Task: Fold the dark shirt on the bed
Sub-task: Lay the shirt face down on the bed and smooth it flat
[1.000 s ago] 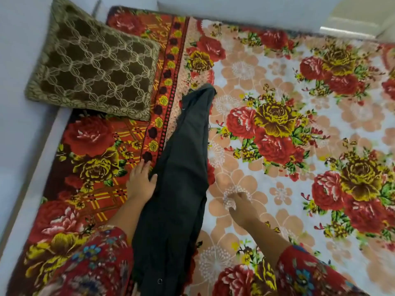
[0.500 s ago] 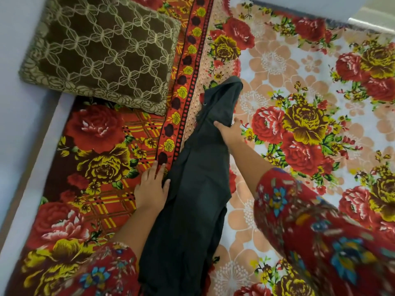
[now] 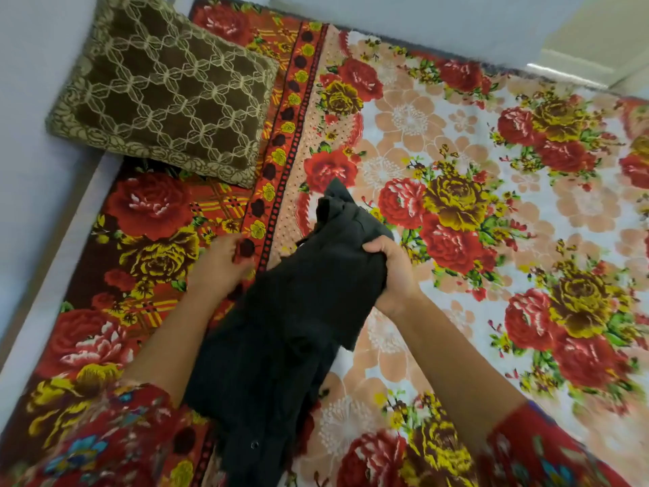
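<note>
The dark shirt (image 3: 281, 346) lay as a long narrow band on the bed (image 3: 526, 247). It ran from the near edge of the view up towards the middle, roughly along the line where the sheet's red patterned border met its pale flowered field. Its far end was raised off the sheet and bunched, with a crumpled point of cloth sticking up beyond the grip. The right hand (image 3: 391, 272) held that end from the right side. Its fingers were curled over the top of the fabric and clenched round a thick wad of it, and the forearm reached in from the lower right out of a red floral sleeve (image 3: 548, 448). The left hand (image 3: 217, 268) lay low at the shirt's left edge, on the red border of the sheet. It was smeared by motion, but its fingers looked stretched out rather than curled and grasped nothing that could be seen. Whether the fingertips touched the cloth could not be told. A small dark button (image 3: 254, 444) showed on the near part of the shirt. A brown cushion (image 3: 165, 100) with a pale lattice pattern rested on the far left corner of the bed, against the light wall (image 3: 38, 82) and well apart from the shirt.
</note>
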